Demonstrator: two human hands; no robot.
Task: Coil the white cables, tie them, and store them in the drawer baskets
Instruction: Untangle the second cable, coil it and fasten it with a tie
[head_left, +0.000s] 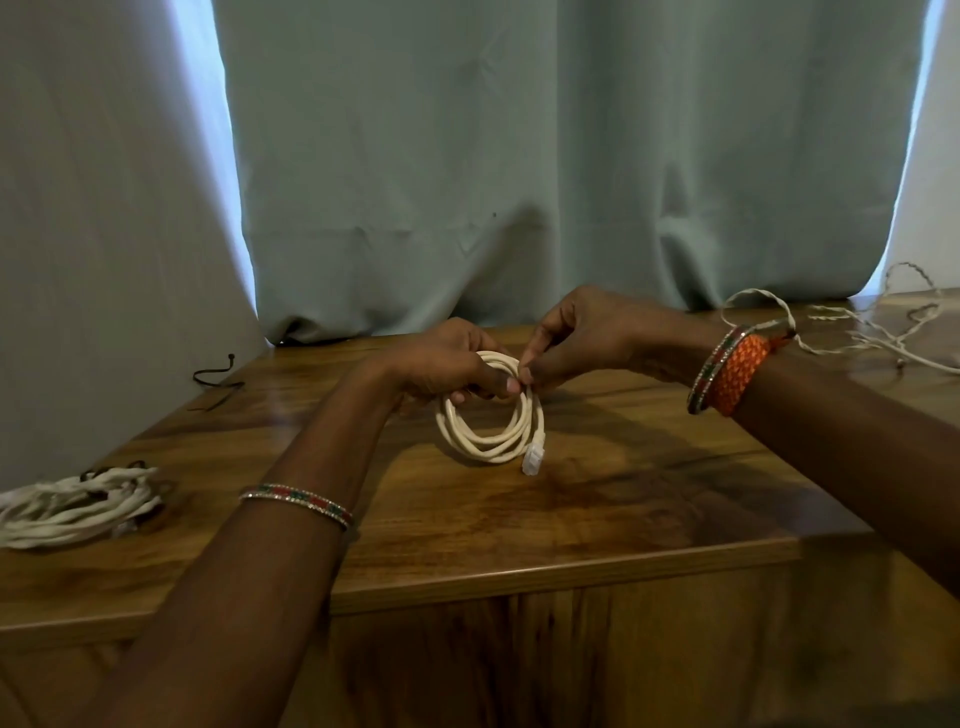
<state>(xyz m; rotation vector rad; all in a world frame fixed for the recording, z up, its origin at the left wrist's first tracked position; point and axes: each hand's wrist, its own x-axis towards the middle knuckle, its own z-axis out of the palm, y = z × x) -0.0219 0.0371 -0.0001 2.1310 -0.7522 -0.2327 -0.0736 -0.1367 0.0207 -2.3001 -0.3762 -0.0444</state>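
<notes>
A white cable (488, 441) wound into a small round coil hangs just above the wooden table top (597, 499), its clear plug end (533, 460) pointing down at the lower right. My left hand (441, 364) grips the top of the coil from the left. My right hand (576, 338) pinches the same spot from the right, thumb and forefinger meeting the left thumb. Whether a tie sits between the fingers is hidden. No drawer or basket is in view.
A second coiled white cable bundle (78, 506) with dark ties lies at the table's left edge. A loose black tie (218, 376) rests at the back left. Tangled thin white cables (883, 332) lie at the back right. A pale curtain (519, 182) hangs behind.
</notes>
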